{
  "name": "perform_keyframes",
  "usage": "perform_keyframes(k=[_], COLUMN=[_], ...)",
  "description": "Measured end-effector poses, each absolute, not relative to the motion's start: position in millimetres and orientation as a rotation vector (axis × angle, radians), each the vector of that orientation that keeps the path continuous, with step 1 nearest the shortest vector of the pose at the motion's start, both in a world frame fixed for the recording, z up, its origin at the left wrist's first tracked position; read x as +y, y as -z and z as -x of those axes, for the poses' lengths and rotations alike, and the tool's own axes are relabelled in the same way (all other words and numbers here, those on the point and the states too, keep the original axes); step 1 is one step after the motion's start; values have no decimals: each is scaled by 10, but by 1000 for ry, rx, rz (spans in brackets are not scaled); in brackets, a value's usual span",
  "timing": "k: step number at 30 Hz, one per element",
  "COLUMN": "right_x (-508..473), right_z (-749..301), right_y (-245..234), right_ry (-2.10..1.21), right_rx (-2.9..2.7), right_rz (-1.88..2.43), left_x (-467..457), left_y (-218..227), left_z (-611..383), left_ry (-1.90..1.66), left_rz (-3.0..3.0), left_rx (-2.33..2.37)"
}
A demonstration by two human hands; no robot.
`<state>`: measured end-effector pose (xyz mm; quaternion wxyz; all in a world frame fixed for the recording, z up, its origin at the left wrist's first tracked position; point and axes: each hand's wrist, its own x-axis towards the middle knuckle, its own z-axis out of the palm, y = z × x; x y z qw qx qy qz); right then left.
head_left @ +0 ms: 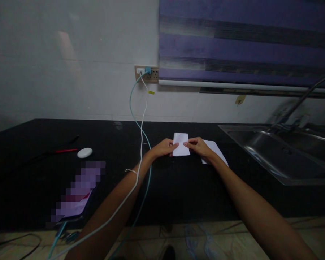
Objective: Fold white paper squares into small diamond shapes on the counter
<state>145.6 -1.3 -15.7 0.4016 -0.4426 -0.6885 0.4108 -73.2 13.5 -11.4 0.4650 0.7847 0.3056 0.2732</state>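
Black stone counter (178,195), viewed from its near edge, read left to right. Far left: a red pen (66,150) and a white oval object (85,152), with a phone (78,202) (screen obscured) near the front edge. Two leads, a white cable (143,119) and a teal cable (130,104), drop from the wall socket (147,73), cross the counter and pass over the person's left forearm by the bracelet (131,170).

Centre: the left hand (164,147) pinches the left edge of a small folded white paper (181,146), and the right hand (199,146) pinches its right edge. The paper sits between them toward the back of the counter, on or just over the surface (I cannot tell which). A second white sheet (216,150) lies just beside it, partly under the right wrist. Far right: a steel sink (281,159) and its faucet (300,103).

Risks, as I judge them: a shift of the left arm could snag the draped cables and tug the plugs or whatever hangs on their ends. The right wrist could crumple the second sheet or sweep it toward the sink. Uneven pinching could skew or tear the paper, and the dim light makes edges hard to match.
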Motion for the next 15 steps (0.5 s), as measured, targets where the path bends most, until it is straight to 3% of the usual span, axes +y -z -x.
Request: perform_keyframes(k=[15], right_x=[-51], right_z=[-1442], right_y=[126], right_ry=[-1044], right_rx=[-1721], right_rz=[1129], left_x=[102], left_y=[95], left_z=[719], left_ry=[-646], left_rz=[-2020], left_rx=[877])
